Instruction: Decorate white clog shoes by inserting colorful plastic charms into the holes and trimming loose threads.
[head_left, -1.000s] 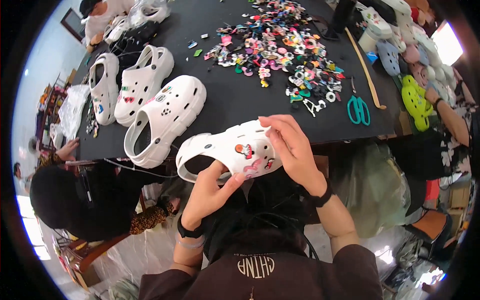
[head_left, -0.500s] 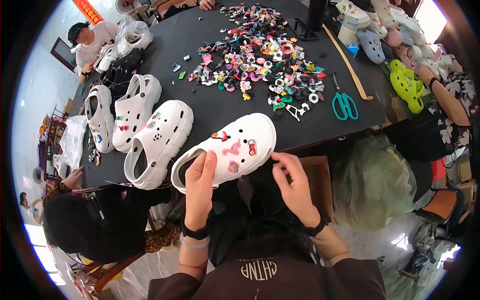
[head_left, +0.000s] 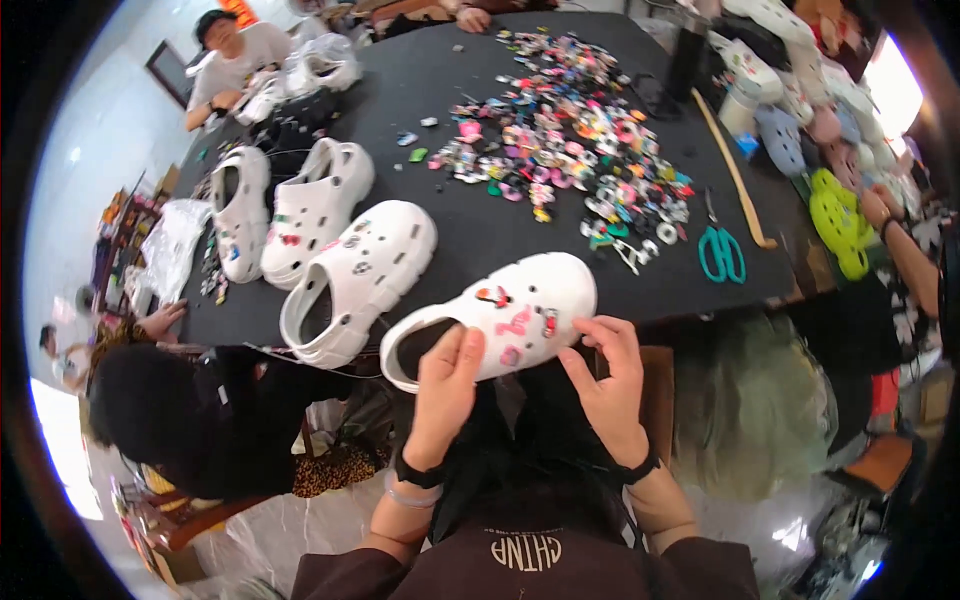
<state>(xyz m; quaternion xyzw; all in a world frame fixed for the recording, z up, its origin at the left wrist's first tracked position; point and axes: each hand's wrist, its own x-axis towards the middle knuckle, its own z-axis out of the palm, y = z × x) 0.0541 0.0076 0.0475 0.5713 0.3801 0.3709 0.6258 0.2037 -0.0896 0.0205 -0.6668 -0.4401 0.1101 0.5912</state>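
A white clog with colourful shoe charms on its upper is held tilted over the table's near edge. My left hand grips its side by the foot opening, thumb on top. At the toe end, my right hand has its thumb and bent fingertips against the clog's edge; its other fingers are partly hidden. Close by on the left stands another white clog with charms. Beyond it are a second charmed white clog and a narrower-looking one.
A large heap of shoe charms spreads over the dark table. Teal-handled scissors and a long wooden shoehorn-like stick lie to its right. Co-workers sit around; one person's hand is beside a lime-green clog.
The whole view has shifted, so the table and clogs appear further right. My right fingertips have come onto the clog's toe edge; my left hand keeps its grip.
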